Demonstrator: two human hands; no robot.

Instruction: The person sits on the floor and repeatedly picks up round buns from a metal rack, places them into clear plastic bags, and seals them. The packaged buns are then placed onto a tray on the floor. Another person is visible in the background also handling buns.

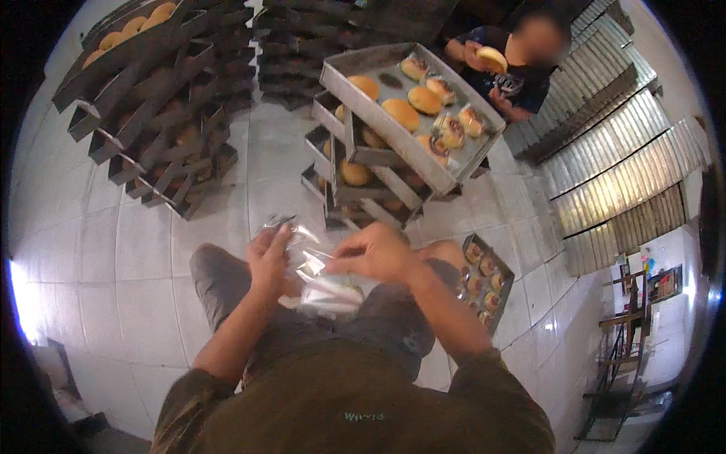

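Over my lap, my left hand (271, 253) is closed on a clear plastic bag (308, 246). My right hand (372, 256) pinches at the same bag from the other side, its fingertips near the middle. Whether anything is inside the bag I cannot tell. Below it, between my thighs, lies a stack of clear plastic bags (333, 295). In front of me a metal tray (465, 170) tops a crisscrossed stack; it holds several round golden buns (401, 113) and several buns in clear wrap (451, 130).
A tall stack of dark trays (162, 144) with buns stands at the left. Another tray (497, 314) of buns lies on the floor by my right knee. Across the stack, a person (522, 68) holds a bun. Corrugated metal sheets (612, 181) line the right.
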